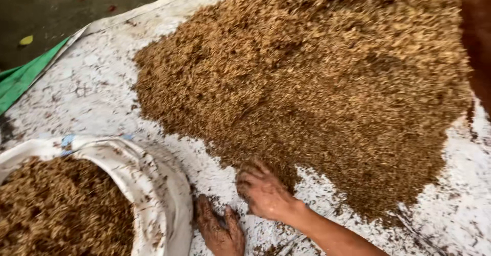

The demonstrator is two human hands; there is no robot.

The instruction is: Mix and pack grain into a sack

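Observation:
A big heap of brown husky grain (pixel 317 82) lies spread on a stained white sheet (pixel 92 92). My right hand (pixel 263 192), dirty with the stuff, is at the heap's near edge, back of the hand up and fingers curled down into the grain. Its palm is hidden. My left hand (pixel 220 229) rests flat on the sheet just to the left of it, fingers apart, holding nothing. A white sack (pixel 153 184) with its mouth rolled open stands at the lower left, close to my left hand, and holds the same brown grain (pixel 56 210).
A green tarp (pixel 20 79) shows under the sheet's left edge. Dark floor (pixel 51 5) lies beyond at the top left, with a yellow leaf (pixel 25 40) on it. A reddish-brown surface (pixel 478 31) borders the heap at the right.

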